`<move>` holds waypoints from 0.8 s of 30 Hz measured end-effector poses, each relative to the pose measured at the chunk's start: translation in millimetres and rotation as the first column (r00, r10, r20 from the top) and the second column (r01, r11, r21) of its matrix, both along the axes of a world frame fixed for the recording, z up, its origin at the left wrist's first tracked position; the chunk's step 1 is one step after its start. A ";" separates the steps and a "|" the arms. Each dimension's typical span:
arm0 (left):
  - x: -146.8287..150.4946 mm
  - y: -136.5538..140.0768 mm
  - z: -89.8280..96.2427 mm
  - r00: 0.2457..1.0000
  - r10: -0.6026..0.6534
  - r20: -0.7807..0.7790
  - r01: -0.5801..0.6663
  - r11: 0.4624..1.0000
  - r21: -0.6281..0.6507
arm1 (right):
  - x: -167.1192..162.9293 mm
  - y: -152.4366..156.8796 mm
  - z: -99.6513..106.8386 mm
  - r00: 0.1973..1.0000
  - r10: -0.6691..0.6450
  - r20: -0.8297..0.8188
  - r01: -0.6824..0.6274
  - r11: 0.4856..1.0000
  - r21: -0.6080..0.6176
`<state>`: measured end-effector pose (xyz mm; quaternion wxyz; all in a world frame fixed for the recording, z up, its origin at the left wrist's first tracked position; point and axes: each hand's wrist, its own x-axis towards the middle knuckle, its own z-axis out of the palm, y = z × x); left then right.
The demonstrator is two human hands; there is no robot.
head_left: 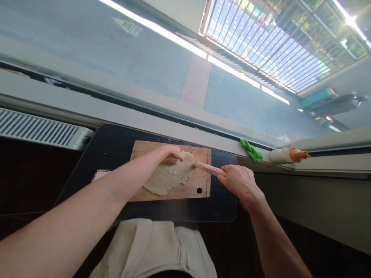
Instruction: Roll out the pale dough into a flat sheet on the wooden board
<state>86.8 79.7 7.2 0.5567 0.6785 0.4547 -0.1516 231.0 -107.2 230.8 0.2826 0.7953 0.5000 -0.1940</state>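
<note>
A flat, ragged-edged sheet of pale dough [171, 177] lies on a wooden cutting board [204, 175]. My left hand [173, 151] is at the dough's far right part, its bent fingers closed on the edge, though the fingertips are partly hidden. From the right, my right hand [238, 178] grips a slim, pale pink-white stick-like tool [209, 168] with a small printed marking. That tool points left, and its far end meets the dough's right edge. Its exact kind I cannot make out.
The board sits on a black table [179, 210] against a window sill. A green cloth [251, 150] and a bottle with an orange top [290, 155] lie on the sill. A white radiator [40, 129] stands left. A blurred-out pale item [101, 175] rests on the table's left side.
</note>
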 end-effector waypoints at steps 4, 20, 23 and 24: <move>3.4 -12.5 -5.6 0.986 -0.154 -0.066 0.155 0.988 0.010 | 0.2 1.9 -0.4 1.000 -0.005 -0.001 0.005 1.000 -0.004; 0.8 -24.8 14.2 0.960 -0.274 -0.057 0.278 0.958 0.069 | 16.6 -22.2 9.4 0.989 -0.111 -0.100 0.114 0.993 0.025; -6.4 -23.0 20.8 0.968 -0.249 -0.002 0.249 0.966 0.073 | 28.7 -31.6 12.1 0.971 -0.163 -0.175 0.186 0.975 0.123; -9.4 -22.9 25.1 0.973 -0.232 0.020 0.229 0.970 0.087 | 30.3 -32.3 8.6 0.967 -0.170 -0.191 0.202 0.966 0.163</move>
